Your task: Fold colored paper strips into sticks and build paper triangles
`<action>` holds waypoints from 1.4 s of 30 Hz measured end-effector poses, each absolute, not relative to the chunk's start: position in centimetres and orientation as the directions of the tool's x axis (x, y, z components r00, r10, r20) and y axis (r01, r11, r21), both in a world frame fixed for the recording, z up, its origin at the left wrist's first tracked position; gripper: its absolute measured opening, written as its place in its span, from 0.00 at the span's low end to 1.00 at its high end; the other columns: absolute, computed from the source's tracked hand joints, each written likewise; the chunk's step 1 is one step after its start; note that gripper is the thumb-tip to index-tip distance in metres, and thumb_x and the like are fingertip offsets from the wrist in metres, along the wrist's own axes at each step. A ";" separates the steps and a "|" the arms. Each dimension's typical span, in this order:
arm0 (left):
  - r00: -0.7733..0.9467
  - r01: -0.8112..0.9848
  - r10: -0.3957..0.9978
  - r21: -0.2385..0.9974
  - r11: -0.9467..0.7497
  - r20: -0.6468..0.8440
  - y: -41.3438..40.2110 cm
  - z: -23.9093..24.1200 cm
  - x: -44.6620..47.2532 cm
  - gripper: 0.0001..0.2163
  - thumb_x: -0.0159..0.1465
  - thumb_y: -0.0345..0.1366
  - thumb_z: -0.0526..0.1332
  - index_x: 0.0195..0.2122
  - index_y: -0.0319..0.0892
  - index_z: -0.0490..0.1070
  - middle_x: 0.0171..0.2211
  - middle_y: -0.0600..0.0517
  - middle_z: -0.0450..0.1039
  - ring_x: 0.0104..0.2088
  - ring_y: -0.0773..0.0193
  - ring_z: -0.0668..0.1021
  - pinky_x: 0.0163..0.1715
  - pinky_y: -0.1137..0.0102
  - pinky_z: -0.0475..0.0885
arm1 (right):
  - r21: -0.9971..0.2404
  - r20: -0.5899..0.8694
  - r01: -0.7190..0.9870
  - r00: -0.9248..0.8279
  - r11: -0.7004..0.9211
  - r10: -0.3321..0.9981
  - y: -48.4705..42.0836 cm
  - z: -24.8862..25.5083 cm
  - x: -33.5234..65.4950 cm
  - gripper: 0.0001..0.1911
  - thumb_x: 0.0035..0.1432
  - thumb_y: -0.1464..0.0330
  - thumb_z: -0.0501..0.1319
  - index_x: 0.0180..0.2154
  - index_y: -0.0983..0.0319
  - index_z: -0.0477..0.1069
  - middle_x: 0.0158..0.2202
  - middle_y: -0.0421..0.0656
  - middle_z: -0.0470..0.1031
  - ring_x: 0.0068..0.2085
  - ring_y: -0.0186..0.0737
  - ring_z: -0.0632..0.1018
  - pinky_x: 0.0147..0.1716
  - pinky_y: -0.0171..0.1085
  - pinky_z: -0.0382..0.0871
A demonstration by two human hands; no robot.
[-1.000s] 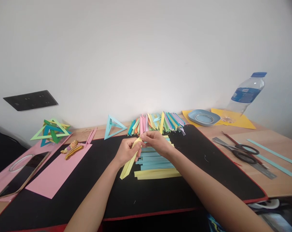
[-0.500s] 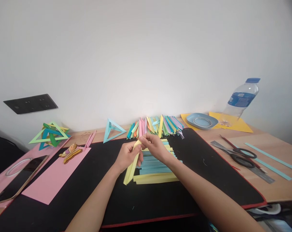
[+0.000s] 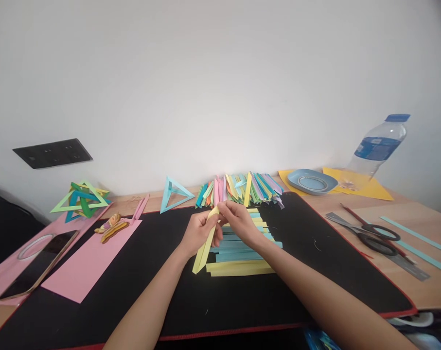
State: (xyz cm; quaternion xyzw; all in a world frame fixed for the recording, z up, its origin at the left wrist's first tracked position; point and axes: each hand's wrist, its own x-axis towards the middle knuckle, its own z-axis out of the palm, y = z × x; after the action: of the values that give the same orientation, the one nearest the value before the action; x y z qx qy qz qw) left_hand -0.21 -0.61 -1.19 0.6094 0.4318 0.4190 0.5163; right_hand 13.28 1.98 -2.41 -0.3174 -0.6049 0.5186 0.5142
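Between my hands is a yellow folded paper strip (image 3: 204, 250), slanting down to the left with a crease along its length. My left hand (image 3: 197, 232) pinches it around the upper middle, thumb on top. At its top end, my right hand (image 3: 239, 222) grips the tip between thumb and fingers. Below and behind the right hand lies a row of blue and yellow paper strips (image 3: 238, 268), partly hidden by that hand and forearm. Farther back, against the wall, a bundle of many-coloured folded strips (image 3: 258, 189) stretches across the desk.
A black mat (image 3: 337, 291) covers the desk's middle. On the left are pink paper (image 3: 91, 265), a phone (image 3: 41, 262) and folded paper triangles (image 3: 83, 200); a blue triangle (image 3: 172, 193) stands centre-back. To the right: scissors (image 3: 379, 243), a ruler (image 3: 419, 272), a blue dish (image 3: 312, 182), a bottle (image 3: 379, 146).
The whole view has shifted slightly, so things appear a little farther right. Both hands keep hold of the yellow strip, with little change in their grip.
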 end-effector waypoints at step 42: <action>-0.107 -0.101 0.988 0.987 -0.121 0.111 0.5 -2.3 -0.1 0.17 0.56 0.48 0.62 0.31 0.36 0.76 0.16 0.57 0.64 0.13 0.74 0.64 0.09 0.77 0.56 | -0.940 0.338 -0.091 -0.103 0.329 0.936 1.3 -2.9 12.8 0.21 0.53 0.57 0.61 0.45 0.61 0.65 0.34 0.44 0.70 0.36 0.40 0.74 0.29 0.38 0.75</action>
State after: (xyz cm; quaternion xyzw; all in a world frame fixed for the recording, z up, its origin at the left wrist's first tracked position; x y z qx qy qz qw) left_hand -0.12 0.47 -2.27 0.4747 0.4673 0.5791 0.4700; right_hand 12.77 1.34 -2.92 -0.3594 -0.5876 0.4540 0.5652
